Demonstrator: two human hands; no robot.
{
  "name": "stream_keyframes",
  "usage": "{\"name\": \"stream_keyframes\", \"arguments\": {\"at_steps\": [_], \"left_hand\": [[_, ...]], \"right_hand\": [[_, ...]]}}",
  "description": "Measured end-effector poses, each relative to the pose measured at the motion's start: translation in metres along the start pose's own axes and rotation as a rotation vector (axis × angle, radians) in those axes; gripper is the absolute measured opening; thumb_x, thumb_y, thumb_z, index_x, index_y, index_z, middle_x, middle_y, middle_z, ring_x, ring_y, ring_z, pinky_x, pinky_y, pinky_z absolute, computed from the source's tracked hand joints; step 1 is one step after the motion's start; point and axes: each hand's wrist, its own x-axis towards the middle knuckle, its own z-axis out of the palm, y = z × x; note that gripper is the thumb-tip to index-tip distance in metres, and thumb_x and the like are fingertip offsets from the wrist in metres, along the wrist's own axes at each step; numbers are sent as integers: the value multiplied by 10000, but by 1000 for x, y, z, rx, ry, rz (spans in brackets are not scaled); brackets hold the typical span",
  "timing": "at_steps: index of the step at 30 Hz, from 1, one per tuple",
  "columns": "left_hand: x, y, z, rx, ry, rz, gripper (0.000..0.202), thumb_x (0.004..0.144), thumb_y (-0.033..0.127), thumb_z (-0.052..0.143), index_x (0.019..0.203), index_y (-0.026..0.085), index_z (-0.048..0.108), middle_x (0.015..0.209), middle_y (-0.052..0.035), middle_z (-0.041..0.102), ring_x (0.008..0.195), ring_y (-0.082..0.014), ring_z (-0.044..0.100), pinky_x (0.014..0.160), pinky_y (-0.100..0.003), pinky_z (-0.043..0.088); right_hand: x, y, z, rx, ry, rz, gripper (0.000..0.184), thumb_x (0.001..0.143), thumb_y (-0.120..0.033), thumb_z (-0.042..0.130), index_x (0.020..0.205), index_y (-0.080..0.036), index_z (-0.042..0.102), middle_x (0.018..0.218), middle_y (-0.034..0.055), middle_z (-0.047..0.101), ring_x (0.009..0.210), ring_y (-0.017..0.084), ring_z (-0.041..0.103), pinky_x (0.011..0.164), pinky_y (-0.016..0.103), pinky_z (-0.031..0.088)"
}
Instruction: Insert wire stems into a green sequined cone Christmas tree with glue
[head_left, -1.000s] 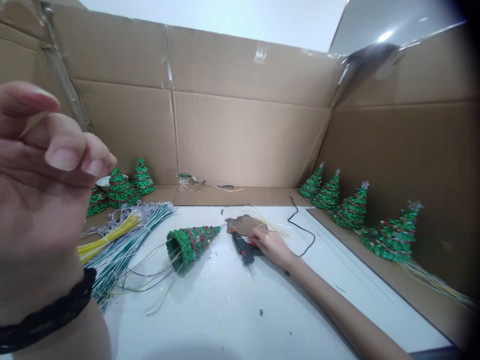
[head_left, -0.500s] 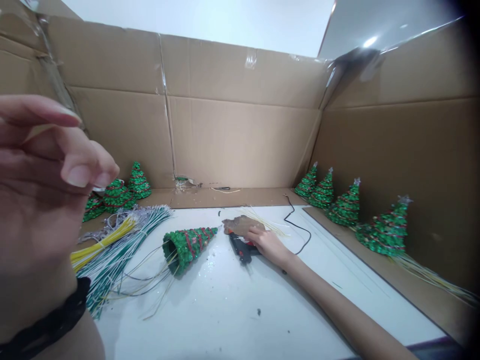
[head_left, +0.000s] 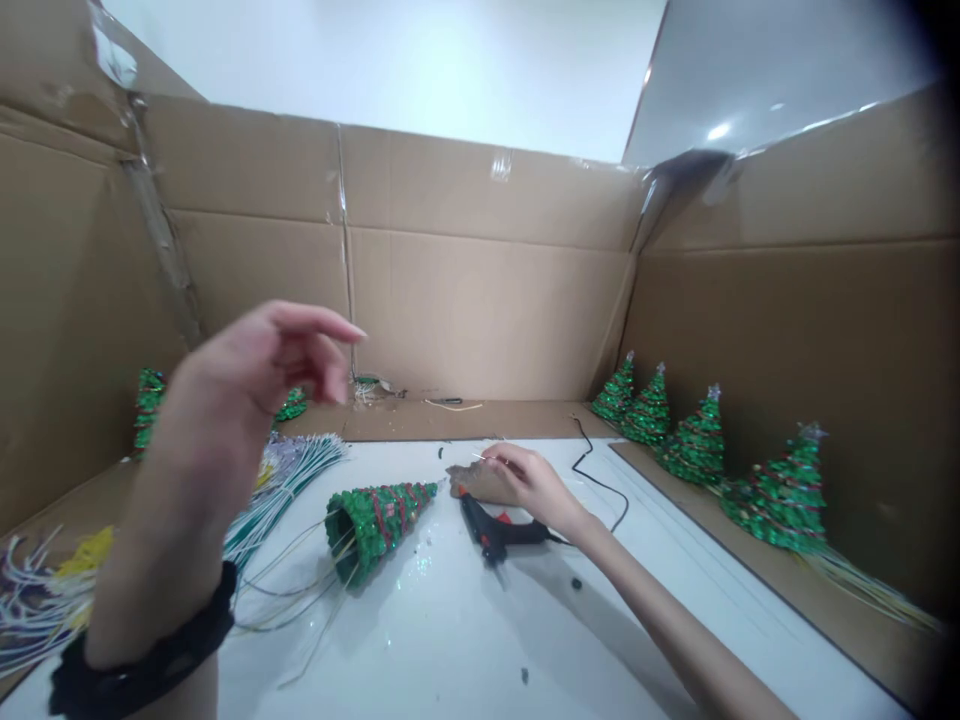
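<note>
My left hand (head_left: 300,350) is raised above the left side of the table, slightly blurred, its fingers loosely bent and apart with nothing in them. Over a piece of brown cardboard (head_left: 480,485), my right hand (head_left: 534,484) pinches a thin white wire (head_left: 480,457), whose tip pokes out to the left. Just below that hand lies a black glue gun (head_left: 517,533) with its orange-marked end at the cardboard. A green beaded Christmas tree (head_left: 382,520) rests on its side left of the gun, and loose wires trail from its hollow base.
Bundles of green, white and yellow wires (head_left: 289,490) lie at the left. Several finished trees (head_left: 694,430) stand along the right cardboard wall. A black cord (head_left: 600,475) winds across the table's back right. Tall cardboard panels (head_left: 487,300) surround the table.
My left hand has moved right and away from the camera. My right hand has lifted slightly off the glue gun and cardboard, and a thin white wire now shows in its fingers.
</note>
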Motion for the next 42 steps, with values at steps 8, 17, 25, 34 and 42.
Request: {"name": "stream_keyframes", "arguments": {"at_steps": [8, 17, 25, 34, 42], "left_hand": [[-7, 5, 17, 631, -384, 244, 243, 830, 347, 557, 1038, 227, 591, 1028, -44, 583, 980, -202, 496, 822, -342, 432], [-13, 3, 30, 751, -379, 386, 121, 872, 270, 493, 878, 190, 583, 920, -41, 604, 901, -193, 497, 780, -340, 408], [-14, 3, 38, 652, -345, 394, 106, 880, 204, 478, 841, 183, 574, 858, -25, 617, 851, -165, 491, 761, -313, 409], [-17, 9, 41, 603, -431, 274, 169, 848, 126, 382, 720, 189, 470, 675, 13, 504, 727, -149, 418, 652, -286, 361], [-18, 6, 47, 530, -374, 188, 168, 754, 124, 346, 612, 193, 403, 586, 27, 373, 615, -134, 374, 535, -262, 302]], "right_hand": [[19, -118, -43, -168, 212, -241, 208, 932, -250, 444, 833, -215, 625, 753, 1, 628, 687, 132, 543, 608, 242, 374], [4, -124, -51, -289, 365, -346, 196, 927, -225, 464, 833, -211, 635, 711, 14, 593, 654, 148, 479, 567, 257, 326], [-1, -124, -59, -337, 423, -406, 218, 940, -224, 435, 867, -215, 640, 708, 20, 585, 634, 148, 453, 566, 267, 310], [-2, -124, -59, -366, 508, -465, 232, 902, -105, 445, 846, -220, 639, 732, 13, 592, 674, 154, 442, 578, 268, 279], [-1, -128, -61, -383, 607, -556, 250, 866, -50, 450, 813, -208, 637, 715, 16, 586, 653, 147, 440, 584, 277, 296]]}}
